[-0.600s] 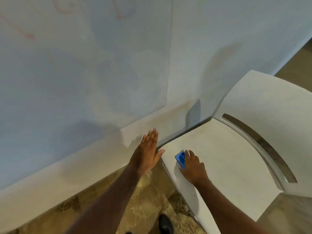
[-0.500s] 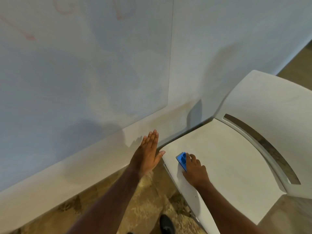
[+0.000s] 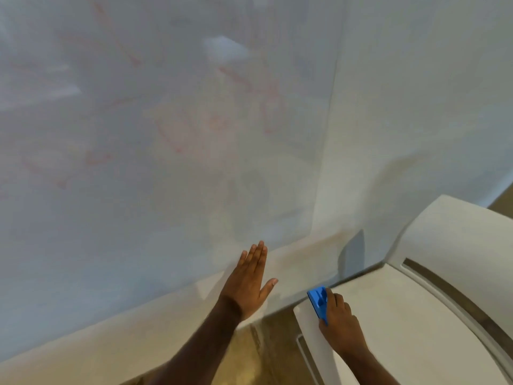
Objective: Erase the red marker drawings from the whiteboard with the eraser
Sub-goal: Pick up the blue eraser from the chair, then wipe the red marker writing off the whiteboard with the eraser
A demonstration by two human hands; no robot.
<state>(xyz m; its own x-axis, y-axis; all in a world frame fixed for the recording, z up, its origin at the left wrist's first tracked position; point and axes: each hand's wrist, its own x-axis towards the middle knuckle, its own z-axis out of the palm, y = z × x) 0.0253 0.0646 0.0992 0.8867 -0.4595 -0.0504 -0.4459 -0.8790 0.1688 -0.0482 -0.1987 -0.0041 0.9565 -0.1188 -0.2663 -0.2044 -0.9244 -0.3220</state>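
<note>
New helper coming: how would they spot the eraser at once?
Find the white plastic chair right of the whiteboard. At its seat's front-left corner, the right hand grips a small blue plastic eraser, the only vivid blue thing here.

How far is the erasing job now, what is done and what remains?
Done: nothing visibly wiped; the red marker drawings remain across the whiteboard, faint and blurred. In hand: the right hand grips the blue eraser on the white chair; the left hand is open. Left: all the wiping.
</note>
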